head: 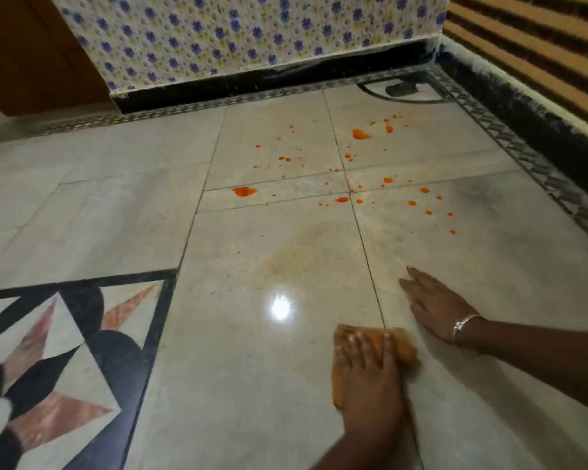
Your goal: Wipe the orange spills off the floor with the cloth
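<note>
Orange spills dot the pale marble floor (pixel 252 385) ahead of me: one blot (pixel 244 191) at the centre left, a bigger one (pixel 360 134) farther back, and several small drops (pixel 421 201) scattered between and to the right. A faint yellowish smear (pixel 296 252) lies nearer to me. My left hand (pixel 370 368) presses down on a folded orange cloth (pixel 403 347) on the floor, well short of the spills. My right hand (pixel 435 307), a bracelet on its wrist, rests flat on the floor just right of the cloth, fingers spread.
A wall with blue-flower tiles (pixel 252 32) and a black skirting (pixel 269 81) closes the far side. A striped surface (pixel 540 45) with a dark patterned border runs along the right. A black, white and pink inlay (pixel 65 351) fills the floor at lower left.
</note>
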Motion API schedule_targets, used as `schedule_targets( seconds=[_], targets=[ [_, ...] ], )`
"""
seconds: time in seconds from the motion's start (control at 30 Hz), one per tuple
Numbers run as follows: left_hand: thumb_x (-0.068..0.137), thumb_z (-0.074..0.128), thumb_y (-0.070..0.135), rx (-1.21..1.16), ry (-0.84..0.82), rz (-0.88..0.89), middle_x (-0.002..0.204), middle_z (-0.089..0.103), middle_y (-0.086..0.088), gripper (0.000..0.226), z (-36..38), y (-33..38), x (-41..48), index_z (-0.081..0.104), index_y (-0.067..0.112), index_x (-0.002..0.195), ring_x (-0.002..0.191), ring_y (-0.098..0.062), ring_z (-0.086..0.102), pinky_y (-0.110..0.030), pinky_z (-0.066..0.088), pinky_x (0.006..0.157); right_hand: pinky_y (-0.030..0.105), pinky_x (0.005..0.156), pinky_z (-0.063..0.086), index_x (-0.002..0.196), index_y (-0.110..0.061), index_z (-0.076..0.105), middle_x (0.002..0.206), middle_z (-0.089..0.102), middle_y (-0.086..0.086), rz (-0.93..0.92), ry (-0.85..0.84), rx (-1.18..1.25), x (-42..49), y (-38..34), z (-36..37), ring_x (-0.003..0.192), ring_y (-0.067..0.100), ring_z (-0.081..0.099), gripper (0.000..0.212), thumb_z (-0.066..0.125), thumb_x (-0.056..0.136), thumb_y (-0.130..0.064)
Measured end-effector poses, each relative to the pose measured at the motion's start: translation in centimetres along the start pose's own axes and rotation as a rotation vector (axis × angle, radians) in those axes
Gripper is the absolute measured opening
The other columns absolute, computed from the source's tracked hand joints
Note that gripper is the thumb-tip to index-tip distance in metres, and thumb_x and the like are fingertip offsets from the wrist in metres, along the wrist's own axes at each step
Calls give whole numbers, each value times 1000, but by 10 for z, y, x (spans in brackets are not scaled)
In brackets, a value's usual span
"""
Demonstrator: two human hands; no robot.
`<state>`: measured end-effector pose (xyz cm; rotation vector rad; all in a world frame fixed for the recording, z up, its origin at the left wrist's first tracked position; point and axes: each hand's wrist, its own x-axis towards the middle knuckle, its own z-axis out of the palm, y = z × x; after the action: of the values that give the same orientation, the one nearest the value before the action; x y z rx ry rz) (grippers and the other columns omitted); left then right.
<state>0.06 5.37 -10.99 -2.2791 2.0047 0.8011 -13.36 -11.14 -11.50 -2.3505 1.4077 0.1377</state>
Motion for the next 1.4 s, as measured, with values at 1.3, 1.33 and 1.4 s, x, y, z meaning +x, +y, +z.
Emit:
schedule_targets(
  seconds=[1.3, 1.33, 1.4],
  targets=[
    [92, 56, 1, -628, -9, 317, 108, 73, -26, 25, -360, -27, 123, 71, -5, 111, 101, -36, 70, -54, 57, 94, 33, 88, 56, 132, -13, 59, 125, 70, 5, -7, -153, 892, 82, -110, -224, 114, 22, 66, 56, 76, 79, -4],
    [94, 57, 1, -668, -15, 315, 108, 73, -24, 24, -364, -36, 123, 71, -3, 113, 102, -35, 70, -54, 58, 94, 33, 89, 55, 134, -14, 57, 127, 69, 4, -17, -199, 917, 85, -116, -227, 116, 22, 65, 58, 75, 80, -6],
    [98, 59, 10, -840, -29, 283, 114, 74, -17, 24, -360, -60, 122, 70, 5, 119, 107, -33, 71, -46, 62, 88, 39, 95, 55, 136, -17, 55, 128, 68, 5, -57, -330, 905, 94, -127, -223, 116, 25, 66, 59, 77, 81, -18]
  ],
)
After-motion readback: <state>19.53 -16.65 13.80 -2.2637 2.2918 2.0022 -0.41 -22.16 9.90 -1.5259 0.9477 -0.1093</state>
